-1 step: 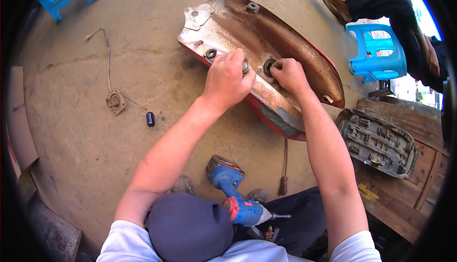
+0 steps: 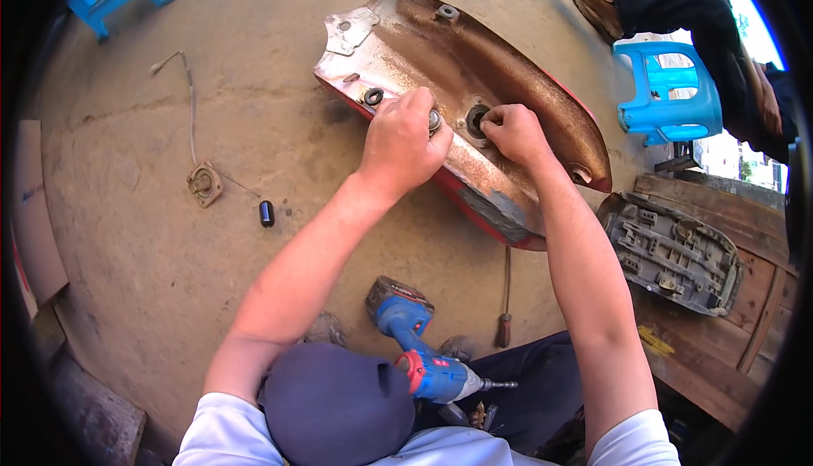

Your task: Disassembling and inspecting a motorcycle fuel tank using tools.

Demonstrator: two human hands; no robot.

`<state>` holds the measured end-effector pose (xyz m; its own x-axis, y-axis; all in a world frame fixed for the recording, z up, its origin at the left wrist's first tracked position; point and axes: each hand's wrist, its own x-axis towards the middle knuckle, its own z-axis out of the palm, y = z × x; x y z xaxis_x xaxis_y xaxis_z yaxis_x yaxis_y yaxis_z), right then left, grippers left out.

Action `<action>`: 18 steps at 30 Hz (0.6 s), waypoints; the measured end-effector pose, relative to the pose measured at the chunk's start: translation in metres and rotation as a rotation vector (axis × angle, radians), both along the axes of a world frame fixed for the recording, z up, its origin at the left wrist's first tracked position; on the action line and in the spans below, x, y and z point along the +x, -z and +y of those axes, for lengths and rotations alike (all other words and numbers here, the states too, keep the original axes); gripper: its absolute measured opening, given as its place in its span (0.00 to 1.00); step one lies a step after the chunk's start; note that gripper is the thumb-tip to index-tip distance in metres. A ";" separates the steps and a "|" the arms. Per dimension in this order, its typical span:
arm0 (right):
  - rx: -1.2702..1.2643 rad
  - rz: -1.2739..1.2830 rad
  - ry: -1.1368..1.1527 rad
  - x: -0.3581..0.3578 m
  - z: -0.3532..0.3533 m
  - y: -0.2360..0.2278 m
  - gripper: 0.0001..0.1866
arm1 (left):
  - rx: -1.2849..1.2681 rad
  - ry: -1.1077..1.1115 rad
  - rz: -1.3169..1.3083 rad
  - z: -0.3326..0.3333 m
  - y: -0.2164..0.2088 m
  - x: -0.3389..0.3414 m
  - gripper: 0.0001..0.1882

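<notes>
A motorcycle fuel tank lies underside up on the floor, its inner channel brown with rust and its outer rim red. My left hand is closed at the tank's near edge, around a small round metal part whose end shows by the thumb side. My right hand has its fingers pinched together at a round opening with a dark ring in the tank. The fingertips hide what they grip there. A black rubber ring sits on the tank left of my left hand.
Near me are a blue cordless drill and a screwdriver. A fuel level sender with black float lies left. At right are a seat base, a blue stool and another person's leg.
</notes>
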<state>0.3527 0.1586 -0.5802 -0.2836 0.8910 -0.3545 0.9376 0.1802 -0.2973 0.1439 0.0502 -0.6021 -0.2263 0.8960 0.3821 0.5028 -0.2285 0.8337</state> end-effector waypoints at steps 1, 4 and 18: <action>0.003 -0.002 0.002 0.001 -0.001 -0.002 0.11 | -0.006 -0.005 0.010 -0.001 0.002 0.000 0.10; 0.010 0.044 0.048 -0.008 -0.016 -0.012 0.11 | -0.013 -0.010 0.014 -0.002 0.005 0.000 0.09; 0.087 -0.293 -0.675 -0.016 0.002 -0.005 0.10 | -0.177 0.077 -0.075 -0.056 -0.022 0.039 0.15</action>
<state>0.3366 0.1604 -0.5755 -0.6843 0.5847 -0.4358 0.6534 0.7569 -0.0104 0.1828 -0.0060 -0.5800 -0.1765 0.9633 0.2021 0.4244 -0.1108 0.8987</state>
